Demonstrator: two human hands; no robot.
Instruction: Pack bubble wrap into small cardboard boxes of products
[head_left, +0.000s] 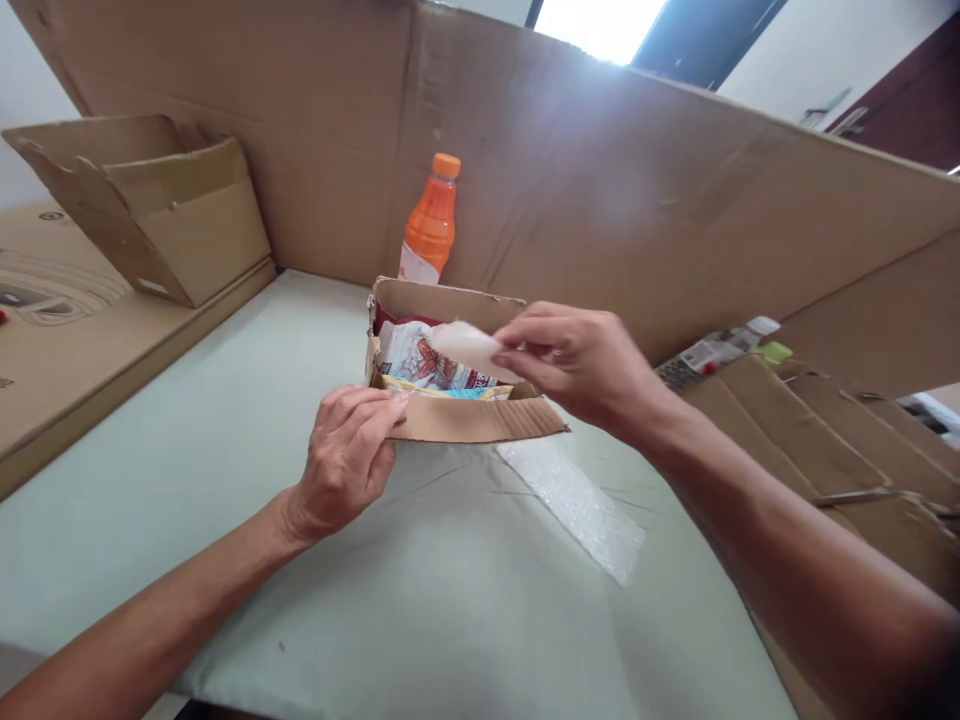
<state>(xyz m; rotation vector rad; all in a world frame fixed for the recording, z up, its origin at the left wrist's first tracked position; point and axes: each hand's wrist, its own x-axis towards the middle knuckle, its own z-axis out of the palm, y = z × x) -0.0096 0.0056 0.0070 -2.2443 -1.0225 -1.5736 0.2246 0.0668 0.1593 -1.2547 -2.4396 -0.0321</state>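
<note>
A small open cardboard box [465,418] stands in the middle of the pale green table [225,480]. Inside it lie printed packets [420,362], one white with a red flower pattern. My left hand [349,455] grips the box's near-left flap, fingers curled round the cardboard edge. My right hand [577,365] hovers over the box's right side and pinches a small white piece [465,345], blurred, above the packets.
An orange drink bottle [431,222] stands behind the box against a tall cardboard sheet [637,190]. A strip of bubble wrap [581,505] lies on the table. Another open carton [161,205] sits at the left, folded cardboard [825,440] and a plastic bottle [720,350] at the right.
</note>
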